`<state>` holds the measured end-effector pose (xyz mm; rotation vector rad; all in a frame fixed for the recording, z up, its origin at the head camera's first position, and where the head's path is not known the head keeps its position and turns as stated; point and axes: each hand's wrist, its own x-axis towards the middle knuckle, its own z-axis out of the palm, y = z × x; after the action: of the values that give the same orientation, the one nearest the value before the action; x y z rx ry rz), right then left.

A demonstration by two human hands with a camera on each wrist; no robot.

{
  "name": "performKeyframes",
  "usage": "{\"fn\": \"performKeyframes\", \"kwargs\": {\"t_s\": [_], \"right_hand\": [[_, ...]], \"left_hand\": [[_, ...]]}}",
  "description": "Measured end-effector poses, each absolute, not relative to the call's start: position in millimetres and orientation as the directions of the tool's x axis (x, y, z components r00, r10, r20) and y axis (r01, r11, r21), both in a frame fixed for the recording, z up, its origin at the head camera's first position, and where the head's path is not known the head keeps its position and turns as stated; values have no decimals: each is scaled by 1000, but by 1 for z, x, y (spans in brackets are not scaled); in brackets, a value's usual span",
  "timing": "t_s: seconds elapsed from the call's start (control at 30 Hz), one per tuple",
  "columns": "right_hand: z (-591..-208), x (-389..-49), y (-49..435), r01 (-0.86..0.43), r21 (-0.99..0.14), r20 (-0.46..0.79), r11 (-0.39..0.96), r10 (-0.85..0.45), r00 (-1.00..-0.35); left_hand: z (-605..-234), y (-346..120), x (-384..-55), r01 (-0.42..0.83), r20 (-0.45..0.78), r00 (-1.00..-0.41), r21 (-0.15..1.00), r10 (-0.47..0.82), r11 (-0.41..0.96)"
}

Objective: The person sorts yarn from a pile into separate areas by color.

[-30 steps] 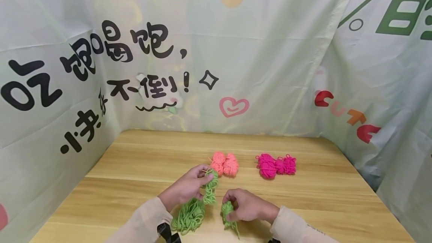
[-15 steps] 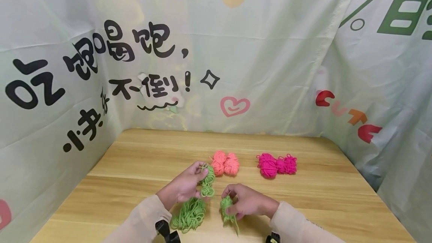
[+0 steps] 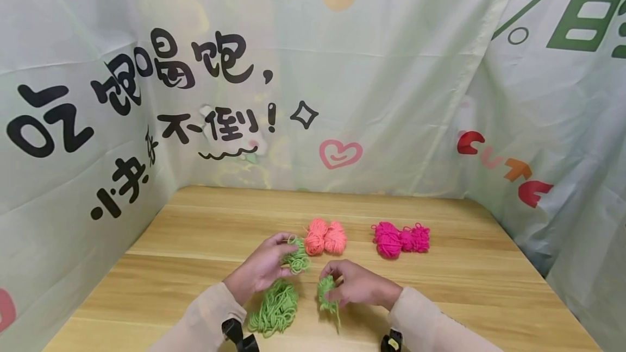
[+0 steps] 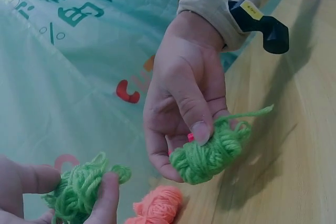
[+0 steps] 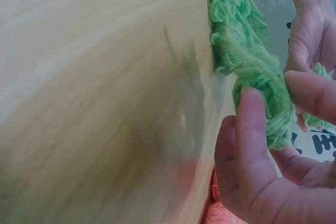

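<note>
Between the thumb and fingers of my left hand (image 3: 258, 265) is a small bundle of green yarn (image 3: 296, 258), held over the table; it also shows in the left wrist view as a looped bundle (image 4: 81, 190). My right hand (image 3: 361, 286) pinches a second small green yarn bundle (image 3: 325, 292), wound more tightly, with a loose tail (image 4: 257, 113). The two bundles are apart. A larger heap of looped green yarn (image 3: 275, 308) lies on the table near my left wrist. Fingers partly cover both held bundles.
Coral yarn (image 3: 325, 237), tied at its middle, lies just beyond my left hand. Magenta yarn (image 3: 400, 240) lies farther right. The wooden table (image 3: 464, 281) is enclosed by printed cloth (image 3: 274, 69) at the back and sides.
Both hands have moved slightly away from me, each keeping its green bundle. The left bundle hung down longer before and now looks more gathered. The green heap, coral and magenta yarn stay put.
</note>
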<state>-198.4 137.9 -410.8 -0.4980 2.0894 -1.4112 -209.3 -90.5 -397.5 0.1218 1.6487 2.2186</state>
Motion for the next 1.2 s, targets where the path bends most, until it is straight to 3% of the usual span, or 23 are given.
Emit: {"fn": "performKeyframes", "kwargs": {"t_s": [0.9,1.2], "right_hand": [[-412,-211,122,173,-957,-278,233,-559,-781],[-411,-213,118,176,-957,-277,230,-553,-785]], "left_hand": [[-401,-111,-212,-315,-228,-927,904,297,-290],[-399,-116,-213,-333,-230,-911,901,343,-279]]}}
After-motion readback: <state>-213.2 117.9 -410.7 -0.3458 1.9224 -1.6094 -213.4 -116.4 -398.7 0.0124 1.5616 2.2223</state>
